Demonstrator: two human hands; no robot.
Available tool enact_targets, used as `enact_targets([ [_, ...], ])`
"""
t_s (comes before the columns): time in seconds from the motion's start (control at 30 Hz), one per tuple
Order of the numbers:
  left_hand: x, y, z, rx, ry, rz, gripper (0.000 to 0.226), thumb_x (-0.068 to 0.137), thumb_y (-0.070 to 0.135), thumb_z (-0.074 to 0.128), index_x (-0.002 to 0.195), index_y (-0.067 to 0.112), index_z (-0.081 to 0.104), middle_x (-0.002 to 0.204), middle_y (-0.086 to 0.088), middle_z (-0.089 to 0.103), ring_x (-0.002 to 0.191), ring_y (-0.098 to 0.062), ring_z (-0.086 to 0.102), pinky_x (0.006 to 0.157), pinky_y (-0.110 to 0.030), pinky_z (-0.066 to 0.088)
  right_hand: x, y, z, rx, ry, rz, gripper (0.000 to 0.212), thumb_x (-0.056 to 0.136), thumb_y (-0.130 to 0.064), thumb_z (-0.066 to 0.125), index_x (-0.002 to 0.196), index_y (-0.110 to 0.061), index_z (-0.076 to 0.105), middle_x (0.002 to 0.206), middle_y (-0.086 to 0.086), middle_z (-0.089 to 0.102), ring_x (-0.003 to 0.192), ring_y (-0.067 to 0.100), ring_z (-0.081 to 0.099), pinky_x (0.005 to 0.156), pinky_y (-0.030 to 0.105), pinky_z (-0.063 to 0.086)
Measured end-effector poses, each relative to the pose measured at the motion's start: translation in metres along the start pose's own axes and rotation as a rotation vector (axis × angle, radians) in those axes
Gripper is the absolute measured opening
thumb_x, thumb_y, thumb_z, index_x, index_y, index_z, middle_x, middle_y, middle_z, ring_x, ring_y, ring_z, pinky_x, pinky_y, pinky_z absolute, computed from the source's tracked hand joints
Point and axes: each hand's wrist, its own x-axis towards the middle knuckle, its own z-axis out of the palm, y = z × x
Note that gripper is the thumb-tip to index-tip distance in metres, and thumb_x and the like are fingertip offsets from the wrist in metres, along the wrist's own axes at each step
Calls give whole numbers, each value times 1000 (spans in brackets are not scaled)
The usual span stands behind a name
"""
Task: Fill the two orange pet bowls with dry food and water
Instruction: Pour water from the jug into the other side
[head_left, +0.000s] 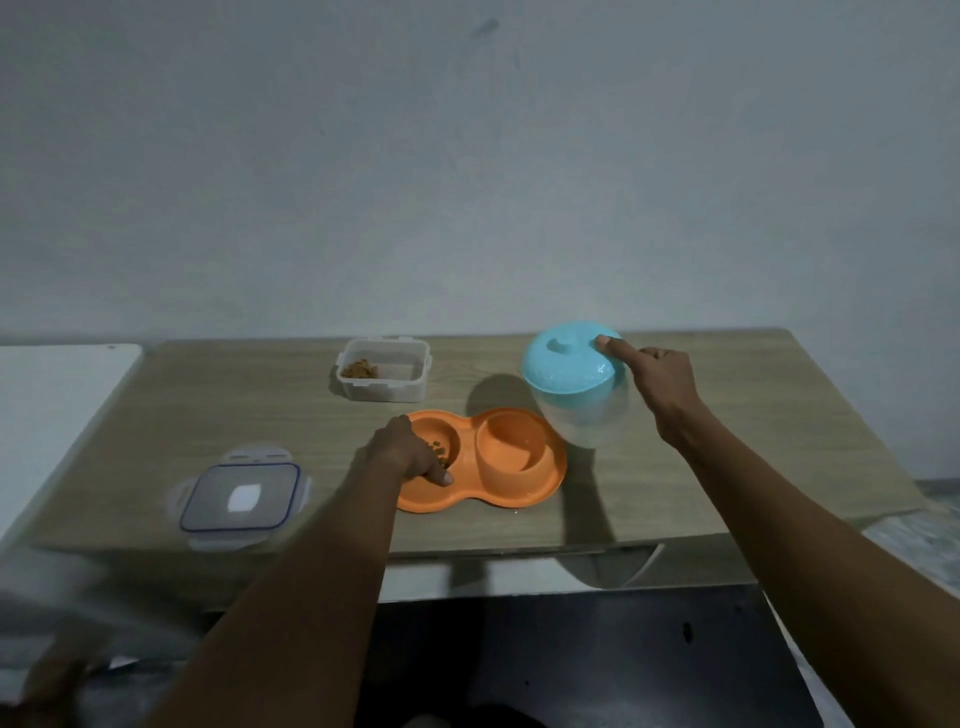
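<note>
An orange double pet bowl (519, 496) lies near the front of the wooden table. Its left bowl holds some brown kibble (439, 451); the right bowl (511, 449) looks bare inside. My left hand (405, 452) rests on the left bowl's rim, thumb on the front edge, steadying the dish. My right hand (660, 387) grips a clear jug with a pale blue lid (566, 371), tilted toward the right bowl, with my index finger pressed on the lid. I see no water stream.
A clear plastic food container (384, 387) with a little kibble stands at the back. Its blue-rimmed lid (241, 499) lies flat at the front left. A white surface (57, 395) adjoins the table (260, 415) on the left. A dark floor lies below the front edge.
</note>
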Motion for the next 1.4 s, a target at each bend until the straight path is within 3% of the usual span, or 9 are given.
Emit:
enact_targets([
  [0.17,-2,-4,-1,-26,1,-7,121,54,25,95,151,9,26,151,-16,38,136,-36,40,100,-44,45,-19,2,-6,-132,-23,-15,62,54,-58,89,53,-20,40,63,4,42,65,23,43,63,39,35],
  [0.33,1,-9,2,-29,15,4,122,52,27,96,151,10,27,150,-16,40,135,-37,41,99,-44,46,-27,4,-11,-289,-28,-29,58,57,-60,86,58,-13,52,62,3,47,62,21,45,60,37,35],
  [0.7,4,-11,2,-23,11,6,126,48,29,97,151,11,26,149,-14,41,134,-36,43,100,-45,47,-27,1,-3,-515,-42,-78,63,62,-66,82,60,-7,63,64,6,61,62,22,55,58,38,38],
  [1.0,4,-10,2,-20,15,-7,125,49,29,96,151,13,26,150,-14,41,134,-37,42,100,-46,47,-30,-8,7,-588,-54,-110,58,66,-64,81,63,-9,63,66,3,62,66,21,58,58,34,39],
  [1.17,3,-10,2,-18,11,-4,124,50,28,96,151,12,26,149,-15,41,134,-37,43,100,-46,47,-29,-13,5,-605,-59,-114,59,58,-73,78,59,-20,52,66,-3,54,69,21,54,57,30,34],
  [1.4,2,-10,2,-17,12,-2,122,53,26,95,152,11,25,150,-15,40,135,-37,42,99,-44,46,-31,-16,0,-621,-54,-141,65,67,-64,82,66,-1,66,65,7,58,62,22,55,60,35,38],
])
